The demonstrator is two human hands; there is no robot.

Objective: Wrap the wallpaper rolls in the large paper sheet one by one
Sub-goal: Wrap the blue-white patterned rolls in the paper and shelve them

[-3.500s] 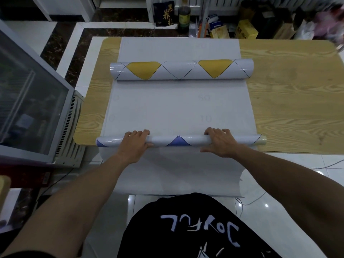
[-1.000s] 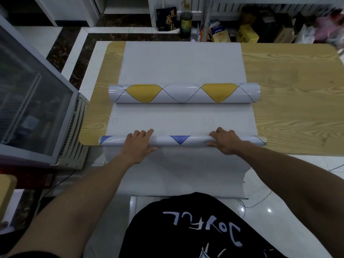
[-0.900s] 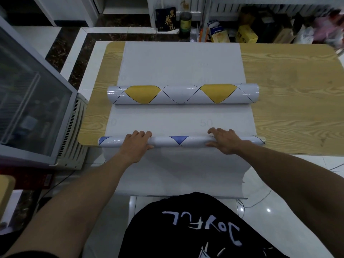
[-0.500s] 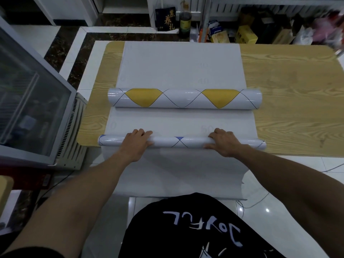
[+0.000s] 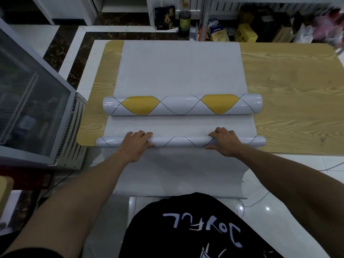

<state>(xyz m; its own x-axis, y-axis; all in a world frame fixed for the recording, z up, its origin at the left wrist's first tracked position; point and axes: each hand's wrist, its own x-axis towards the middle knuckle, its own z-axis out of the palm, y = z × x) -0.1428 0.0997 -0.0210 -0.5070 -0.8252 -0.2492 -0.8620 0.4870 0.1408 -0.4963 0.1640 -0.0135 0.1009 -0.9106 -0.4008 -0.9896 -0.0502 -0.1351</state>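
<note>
A thin white wallpaper roll (image 5: 179, 142) with dark diamond lines lies across the large grey paper sheet (image 5: 181, 71) at the near edge of the wooden table (image 5: 290, 101). My left hand (image 5: 136, 143) grips the thin roll left of its middle. My right hand (image 5: 224, 140) grips it right of the middle, fingers curled over the top. A thicker roll (image 5: 182, 105) with yellow diamonds lies across the sheet a short way beyond, untouched. The sheet's near end hangs off the table toward my lap.
A glass-fronted cabinet (image 5: 28, 101) stands close on the left. Boxes, a dark bag and a can (image 5: 184, 20) crowd the floor behind the table. The table's right half is bare wood. A cable (image 5: 256, 202) lies on the tiled floor at right.
The thin roll has turned under my hands: its blue diamond has rolled out of sight, leaving only dark lines on top. The thicker yellow roll now lies nearer to the thin one.
</note>
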